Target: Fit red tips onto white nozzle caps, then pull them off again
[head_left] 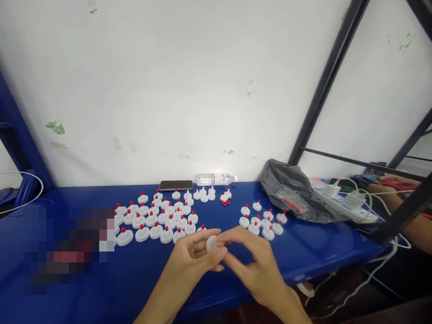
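Observation:
My left hand [197, 255] is closed round a white cap [211, 243] above the front of the blue table [141, 279]. The fingers of my right hand [248, 258] are pinched together at the cap's right side; whether they hold a small part there is hidden. Beyond my hands, many white caps with red tips [155, 231] stand on the left, and a smaller group [268, 232] stands on the right. Between them are several white caps without red tips [204, 197] and a small pile of loose red tips [225, 203].
A phone [176, 185] and a clear bottle [214, 179] lie along the wall. On the right are a dark plastic bag [286, 184] with a clear bag of red pieces, a power strip [351, 204] with cables, and another person's arm [405, 220]. A blurred patch covers the left.

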